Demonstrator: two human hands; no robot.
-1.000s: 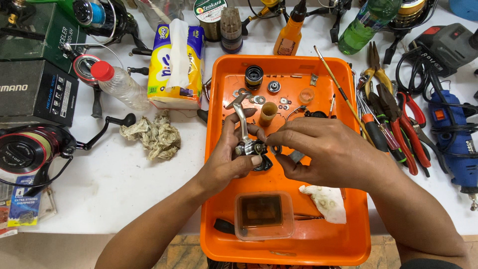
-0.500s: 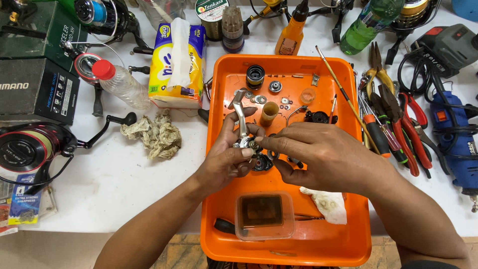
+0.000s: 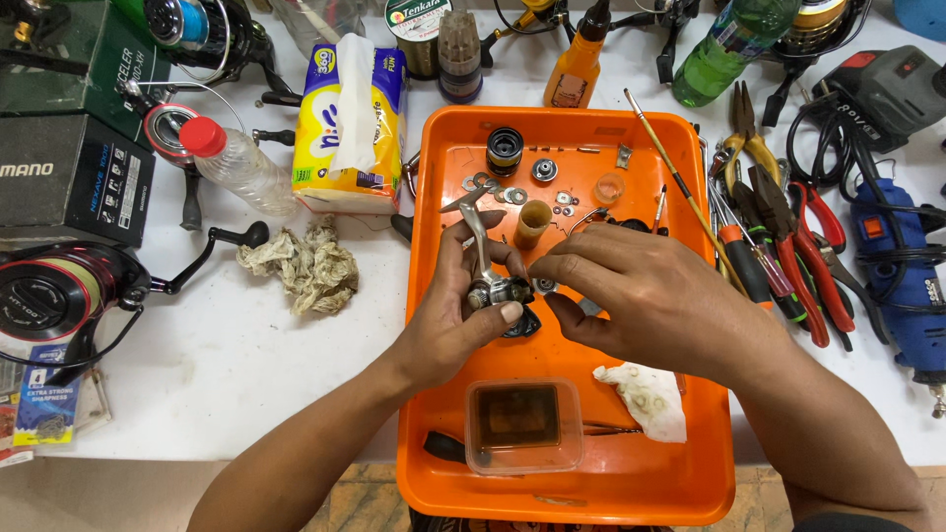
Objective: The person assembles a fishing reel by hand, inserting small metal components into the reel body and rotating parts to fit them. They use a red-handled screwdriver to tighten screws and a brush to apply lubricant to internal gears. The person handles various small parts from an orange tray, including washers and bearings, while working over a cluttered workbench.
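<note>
Seen from above, a person works over an orange tray point(image 3: 434, 296) at the centre of the frame, on a white table point(image 3: 246, 365). The left hand point(image 3: 458, 315) is closed around a small metal fishing-reel body point(image 3: 490, 289), whose thin silver arm rises toward the top of the tray. The right hand point(image 3: 641, 296) comes in from the right, its fingertips pinched together right at the reel body; whether they hold a small part cannot be told. The reel looks well into being taken apart: a black spool point(image 3: 504, 150), a tan plastic sleeve point(image 3: 532, 223), a small orange cap point(image 3: 609, 187) and roughly eight little washers and gears lie loose in the upper half of the tray, while the body itself remains in hand. At the bottom of the tray sit one clear square tub point(image 3: 520, 424) of dark liquid and one stained white wipe point(image 3: 645, 399). One thin brush point(image 3: 675, 187) lies slanted across the tray's right edge. Right of the tray are several pliers and screwdrivers, about six hand tools point(image 3: 778, 246) in all, and one blue power tool point(image 3: 902, 286). Left of the tray lie one crumpled rag point(image 3: 301, 264), one yellow tissue pack point(image 3: 350, 128), one clear bottle point(image 3: 236, 167) with a red cap, and, at the left edge, one whole reel point(image 3: 59, 296) with line on it.
</note>
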